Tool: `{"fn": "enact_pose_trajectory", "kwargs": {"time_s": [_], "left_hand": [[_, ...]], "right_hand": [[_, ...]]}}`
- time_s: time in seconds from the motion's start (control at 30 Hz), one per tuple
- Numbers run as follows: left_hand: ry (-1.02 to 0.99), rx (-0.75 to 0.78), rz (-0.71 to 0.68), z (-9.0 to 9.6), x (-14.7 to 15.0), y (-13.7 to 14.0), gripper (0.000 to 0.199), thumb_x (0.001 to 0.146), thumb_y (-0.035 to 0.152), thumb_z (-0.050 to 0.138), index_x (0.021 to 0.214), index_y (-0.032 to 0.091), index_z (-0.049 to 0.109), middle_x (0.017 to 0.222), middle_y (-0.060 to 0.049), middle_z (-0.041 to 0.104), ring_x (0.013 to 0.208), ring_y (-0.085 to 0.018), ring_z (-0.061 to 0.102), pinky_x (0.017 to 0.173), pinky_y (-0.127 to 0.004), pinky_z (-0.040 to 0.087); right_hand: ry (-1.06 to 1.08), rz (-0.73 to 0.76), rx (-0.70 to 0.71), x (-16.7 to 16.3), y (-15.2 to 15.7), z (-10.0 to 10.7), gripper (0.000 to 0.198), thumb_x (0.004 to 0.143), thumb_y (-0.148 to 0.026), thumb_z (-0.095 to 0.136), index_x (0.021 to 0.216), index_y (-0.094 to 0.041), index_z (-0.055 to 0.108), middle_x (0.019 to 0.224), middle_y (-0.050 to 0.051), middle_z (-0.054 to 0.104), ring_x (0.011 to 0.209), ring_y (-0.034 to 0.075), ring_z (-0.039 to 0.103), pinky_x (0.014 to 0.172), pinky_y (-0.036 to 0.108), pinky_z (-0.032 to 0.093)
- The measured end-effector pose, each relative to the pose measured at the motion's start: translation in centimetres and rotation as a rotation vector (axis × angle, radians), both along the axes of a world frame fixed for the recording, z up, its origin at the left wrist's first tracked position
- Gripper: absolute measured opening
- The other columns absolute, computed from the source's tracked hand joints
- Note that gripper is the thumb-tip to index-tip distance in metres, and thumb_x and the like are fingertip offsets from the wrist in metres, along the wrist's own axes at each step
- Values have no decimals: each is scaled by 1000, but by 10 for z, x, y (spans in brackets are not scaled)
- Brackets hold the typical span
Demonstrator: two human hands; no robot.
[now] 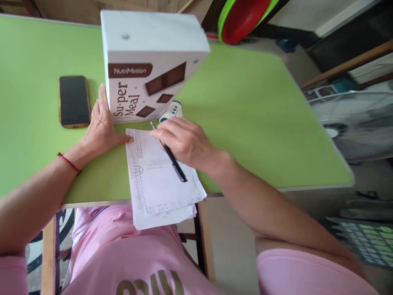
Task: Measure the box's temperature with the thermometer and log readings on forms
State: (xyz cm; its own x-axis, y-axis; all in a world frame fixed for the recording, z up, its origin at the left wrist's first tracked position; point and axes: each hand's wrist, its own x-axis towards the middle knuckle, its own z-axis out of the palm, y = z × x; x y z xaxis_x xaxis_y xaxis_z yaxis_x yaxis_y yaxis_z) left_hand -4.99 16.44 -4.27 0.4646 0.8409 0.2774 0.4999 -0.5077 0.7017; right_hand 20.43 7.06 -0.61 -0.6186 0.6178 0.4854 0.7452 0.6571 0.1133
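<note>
A black pen [175,164] slants through my right hand [186,141], its fingers closed round it above some written sheets of paper [156,176]. My left hand [102,127] lies on the table with its fingers stretched along the lower left side of a white NutriMotion "Su-per Meal" box [156,35]. The left thumb rests at the papers' upper left corner. These sheets are stacked unevenly and hang over the table's near edge. Partly hidden behind my right hand is a white and blue object [173,108]. The box stands upright just beyond the papers.
On the green table [245,123], a phone [73,100] in a brown case lies left of the box. A red basin [242,18] with a green one is beyond the far edge. To the right stands a fan [346,123].
</note>
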Motion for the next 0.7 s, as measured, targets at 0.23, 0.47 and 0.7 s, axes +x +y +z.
{"fn": "enact_pose_trajectory", "kwargs": {"time_s": [0.23,0.47,0.7], "left_hand": [[-114,50,59,8,4,13,122,64,71,83,154,21,17,168,-20,23,157,-43,21,129,-62,23],[-255,71,12,11,7,20,85,69,68,82,134,24,48,138,-11,61,135,-38,55,116,-53,46],[-296,36,91,15,6,11,78,71,71,79,127,23,53,131,-13,65,123,-38,63,104,-56,54]], "right_hand": [[-144,36,-22,-3,4,-5,34,101,-7,41,104,-17,73,88,7,70,81,19,59,72,33,46],[113,-644,-387,38,13,2,46,81,-43,77,114,-12,69,111,20,69,100,34,64,77,44,52],[346,-860,-683,37,19,16,32,75,-49,74,86,-20,67,83,9,72,75,25,65,66,37,47]]}}
